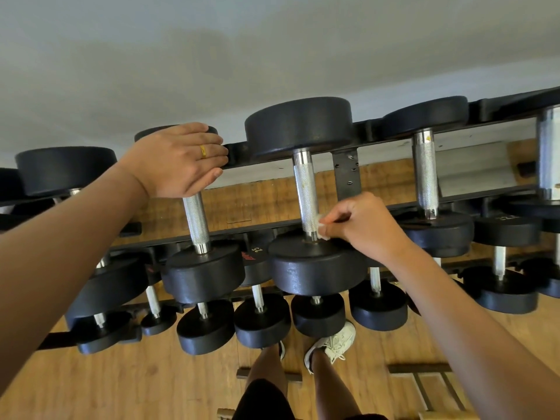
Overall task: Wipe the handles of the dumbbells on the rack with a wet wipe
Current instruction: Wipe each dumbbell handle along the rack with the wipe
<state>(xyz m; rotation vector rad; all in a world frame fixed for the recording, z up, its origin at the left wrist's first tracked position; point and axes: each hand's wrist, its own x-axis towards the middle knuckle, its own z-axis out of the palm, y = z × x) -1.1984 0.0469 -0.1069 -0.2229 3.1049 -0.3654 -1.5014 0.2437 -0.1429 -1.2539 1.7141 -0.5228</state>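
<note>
right hand (362, 225) pinches wipe (320, 227) against handle (306, 198).

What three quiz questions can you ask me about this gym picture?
1. True or false: the right hand pinches a wet wipe against a dumbbell handle.
2. What does the left hand wear? A. watch B. ring C. glove
3. Fill the gap: the rack stands on a ___ floor.

Key: 1 true; 2 B, the ring; 3 wooden.
</note>
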